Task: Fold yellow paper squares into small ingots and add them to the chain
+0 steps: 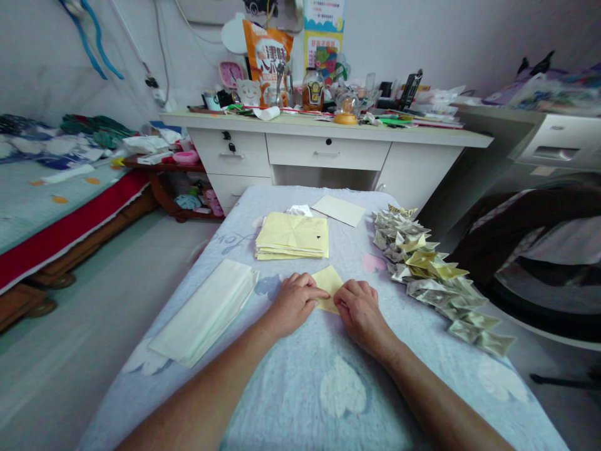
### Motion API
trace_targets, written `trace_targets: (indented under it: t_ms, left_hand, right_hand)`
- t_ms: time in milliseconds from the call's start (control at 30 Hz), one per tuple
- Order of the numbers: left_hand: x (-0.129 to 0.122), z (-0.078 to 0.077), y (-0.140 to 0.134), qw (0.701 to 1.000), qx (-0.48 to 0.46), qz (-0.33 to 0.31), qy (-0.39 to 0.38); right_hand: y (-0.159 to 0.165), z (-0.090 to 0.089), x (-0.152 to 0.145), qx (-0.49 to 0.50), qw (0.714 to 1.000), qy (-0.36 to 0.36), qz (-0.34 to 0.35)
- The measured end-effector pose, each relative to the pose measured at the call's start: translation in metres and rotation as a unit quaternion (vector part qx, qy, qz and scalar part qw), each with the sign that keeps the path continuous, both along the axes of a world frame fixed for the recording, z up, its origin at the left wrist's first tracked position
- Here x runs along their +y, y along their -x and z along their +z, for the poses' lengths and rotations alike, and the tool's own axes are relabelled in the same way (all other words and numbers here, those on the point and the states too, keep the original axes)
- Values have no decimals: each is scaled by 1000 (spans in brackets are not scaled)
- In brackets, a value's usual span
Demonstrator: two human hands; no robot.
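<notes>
A small yellow paper square (329, 282), turned with a corner pointing away, lies on the covered table between my hands. My left hand (295, 302) rests on its left side, with the index finger stretched across the paper and the other fingers curled. At its right edge, my right hand (360, 308) has its fingers bent and pinched on the paper. Just beyond is a stack of creased yellow sheets (292, 235). Left of my hands lies a long pale folded paper bundle (206, 312). Rows of pointed folded paper pieces (429, 275), grey and some gold, stretch along the right side.
A pale flat sheet (339, 210) and crumpled white paper (299, 210) lie behind the stack. Past the table stands a white desk (328, 150) crowded with jars and packets. A washing machine (554, 188) is on the right, a bed (61, 207) on the left.
</notes>
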State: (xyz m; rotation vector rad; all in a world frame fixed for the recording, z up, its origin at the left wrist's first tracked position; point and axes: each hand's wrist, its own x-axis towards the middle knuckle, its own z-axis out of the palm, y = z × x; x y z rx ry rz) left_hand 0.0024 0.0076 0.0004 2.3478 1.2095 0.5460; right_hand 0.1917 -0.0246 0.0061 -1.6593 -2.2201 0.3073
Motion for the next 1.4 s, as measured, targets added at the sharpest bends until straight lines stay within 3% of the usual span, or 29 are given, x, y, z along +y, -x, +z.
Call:
trace_targets:
  t_ms: [400,600,833,1133,1400]
  left_hand:
    - [3,0,-2,1000,2,1,2]
    - [3,3,-3,1000,-2,2,17]
    - [3,6,-2,999,-13,1,37]
    - [4,5,-2,999,-15,0,48]
    - [4,-6,0,996,-49,63,-27]
  right_hand:
    - [17,6,-2,-72,997,-6,-40]
    - [17,6,-2,-58,997,-8,-54]
    - [-5,-2,2,-61,998,8,-16]
    - [-31,4,1,-68,991,112,22]
    - [-42,10,3,-22,987,140,82]
